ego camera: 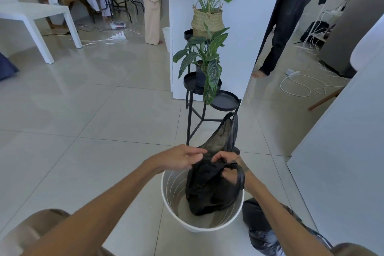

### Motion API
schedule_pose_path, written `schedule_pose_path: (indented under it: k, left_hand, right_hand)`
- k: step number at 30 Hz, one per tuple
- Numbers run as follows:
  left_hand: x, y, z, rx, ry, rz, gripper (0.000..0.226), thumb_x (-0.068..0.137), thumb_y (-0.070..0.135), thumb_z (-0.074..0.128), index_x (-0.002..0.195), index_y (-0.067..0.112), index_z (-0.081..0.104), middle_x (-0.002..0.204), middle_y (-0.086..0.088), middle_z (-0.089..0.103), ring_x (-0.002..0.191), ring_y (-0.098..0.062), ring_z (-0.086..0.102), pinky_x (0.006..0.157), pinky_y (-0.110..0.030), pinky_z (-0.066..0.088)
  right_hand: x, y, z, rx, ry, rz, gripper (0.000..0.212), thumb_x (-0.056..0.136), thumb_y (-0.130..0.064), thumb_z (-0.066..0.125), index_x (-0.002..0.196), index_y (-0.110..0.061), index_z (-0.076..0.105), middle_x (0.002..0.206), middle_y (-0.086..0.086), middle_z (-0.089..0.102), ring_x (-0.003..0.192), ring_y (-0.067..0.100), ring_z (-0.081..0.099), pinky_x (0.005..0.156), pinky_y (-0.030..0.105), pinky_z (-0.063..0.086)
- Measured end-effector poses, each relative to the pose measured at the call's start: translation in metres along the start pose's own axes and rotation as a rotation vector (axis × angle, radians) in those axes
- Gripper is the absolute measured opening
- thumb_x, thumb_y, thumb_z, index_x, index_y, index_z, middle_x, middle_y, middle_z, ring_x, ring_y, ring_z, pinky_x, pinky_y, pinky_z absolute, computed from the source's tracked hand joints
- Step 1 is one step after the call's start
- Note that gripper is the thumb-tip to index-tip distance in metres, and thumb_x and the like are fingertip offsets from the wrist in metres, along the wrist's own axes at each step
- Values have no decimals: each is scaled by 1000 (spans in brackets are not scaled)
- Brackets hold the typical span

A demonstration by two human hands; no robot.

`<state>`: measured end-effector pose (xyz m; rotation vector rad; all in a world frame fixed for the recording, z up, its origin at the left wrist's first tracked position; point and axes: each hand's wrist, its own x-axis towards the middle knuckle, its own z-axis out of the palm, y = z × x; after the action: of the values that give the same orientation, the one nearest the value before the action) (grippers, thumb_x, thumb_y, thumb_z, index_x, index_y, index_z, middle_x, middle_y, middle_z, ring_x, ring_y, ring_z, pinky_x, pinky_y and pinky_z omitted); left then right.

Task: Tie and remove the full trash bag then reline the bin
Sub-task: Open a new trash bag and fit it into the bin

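Observation:
A white round bin (pixel 174 213) stands on the tiled floor in front of me. A thin black trash bag (pixel 209 189) hangs into it, its lower part resting against the bin's inside. My left hand (pixel 180 159) pinches the bag's top edge at the bin's far rim. My right hand (pixel 225 159) grips the bag beside it, and one bag handle (pixel 240 176) loops around my right wrist. Another handle (pixel 227 131) sticks up beyond my hands. A filled dark bag (pixel 261 233) lies on the floor to the right of the bin, under my right forearm.
A black metal plant stand (pixel 199 118) with potted plants stands just behind the bin. A white counter (pixel 239 33) rises beyond it. A white cabinet (pixel 342 151) flanks the right side. A person's legs (pixel 284 27) stand at the back right, with cables (pixel 301 87) on the floor.

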<state>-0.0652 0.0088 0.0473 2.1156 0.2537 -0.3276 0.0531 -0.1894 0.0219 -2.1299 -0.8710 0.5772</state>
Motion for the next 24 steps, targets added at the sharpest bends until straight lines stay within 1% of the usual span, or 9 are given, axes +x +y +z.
schedule_pose_path:
  k: [2, 5, 7, 9, 11, 14, 17, 21, 24]
  left_hand:
    - [19, 2, 18, 173, 8, 17, 42, 105, 46, 42, 140, 30, 57, 136, -2, 62, 121, -24, 60, 99, -33, 46]
    - [37, -6, 33, 389, 28, -59, 43, 104, 51, 37, 119, 22, 65, 118, -9, 66, 114, -29, 60, 95, -39, 47]
    - [45, -15, 38, 440, 145, -169, 47, 101, 60, 35, 97, 21, 62, 100, -8, 64, 96, -29, 62, 83, -39, 49]
    - [47, -20, 41, 516, 287, -250, 54, 98, 65, 34, 90, 19, 62, 88, -4, 60, 81, -25, 59, 71, -34, 45]
    - [44, -25, 41, 625, 408, -291, 55, 95, 65, 41, 96, 16, 67, 87, -4, 60, 79, -25, 61, 67, -32, 44]
    - [34, -35, 34, 715, 443, -333, 37, 87, 48, 65, 103, 15, 66, 83, 0, 57, 82, -26, 67, 63, -31, 45]
    - [21, -45, 24, 697, 338, -352, 39, 78, 30, 73, 114, 22, 63, 94, -1, 60, 89, -28, 67, 71, -35, 54]
    - [3, -61, 14, 709, 218, -318, 71, 77, 33, 77, 140, 31, 42, 124, -4, 56, 108, -31, 63, 89, -41, 56]
    - [-13, -73, 1, 697, 130, -338, 81, 76, 38, 78, 145, 30, 37, 126, -2, 52, 113, -27, 58, 90, -36, 52]
  right_hand:
    - [-2, -2, 2, 49, -2, -2, 27, 83, 18, 57, 104, 9, 71, 108, 23, 70, 94, 20, 62, 88, 26, 50]
    - [-4, 10, 4, 21, -8, 41, 29, 93, 9, 49, 107, 1, 73, 96, 15, 64, 91, 26, 56, 74, 24, 43]
    - [-3, 18, 2, 20, 32, 79, 27, 91, 11, 51, 96, -2, 75, 93, 12, 64, 88, 29, 58, 75, 27, 45]
    - [3, 24, 1, 20, 75, 192, 24, 89, 9, 57, 86, -8, 74, 99, 17, 69, 87, 30, 65, 84, 33, 52]
    - [9, 30, -2, -223, 66, 264, 11, 91, -13, 66, 99, -13, 73, 109, 13, 71, 94, 28, 67, 85, 31, 53]
    - [10, 29, -12, -498, 23, 326, 51, 76, -51, 78, 114, -19, 67, 115, 4, 65, 103, 25, 64, 86, 31, 50]
    - [8, 31, -24, -682, -39, 401, 59, 81, -44, 71, 131, -19, 53, 131, 3, 52, 119, 29, 57, 97, 39, 46]
    - [8, 36, -46, -840, -189, 478, 67, 83, -30, 69, 142, -17, 40, 143, 6, 47, 126, 31, 54, 102, 42, 48]
    - [8, 40, -63, -907, -282, 537, 87, 85, -19, 68, 157, -22, 18, 147, 10, 45, 128, 32, 54, 102, 44, 50]
